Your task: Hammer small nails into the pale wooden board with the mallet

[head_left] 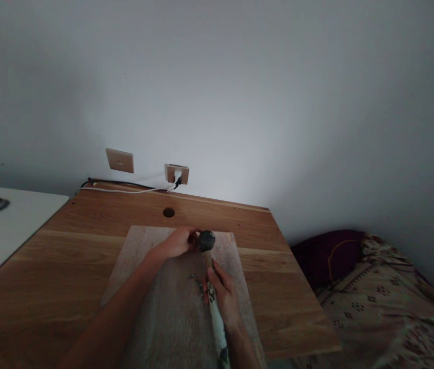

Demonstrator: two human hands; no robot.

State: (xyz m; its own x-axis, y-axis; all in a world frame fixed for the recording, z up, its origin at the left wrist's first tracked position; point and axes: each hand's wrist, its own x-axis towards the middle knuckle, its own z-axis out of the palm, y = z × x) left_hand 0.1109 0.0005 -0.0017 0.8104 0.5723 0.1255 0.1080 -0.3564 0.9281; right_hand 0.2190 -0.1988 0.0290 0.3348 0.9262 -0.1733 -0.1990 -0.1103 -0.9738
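My right hand [223, 294] is wrapped round the worn, pale-painted handle of a hammer [216, 320], gripping it partway up. The dark round head is raised over the far part of a pale wooden board [166, 318]. Beside the hammer head, my left hand [180, 242] rests low at the board with its fingers pinched together. Whatever is between those fingertips is hidden behind the head. A few small metal pieces, which look like nails [199, 283], lie on the board just left of the hammer handle.
The board lies on a brown wooden desk [282, 287] with a round cable hole [169, 212]. Cables [136, 190] run along its back edge to a wall socket [177, 174]. A white surface [17, 225] adjoins at left. Patterned bedding [378, 307] is at right.
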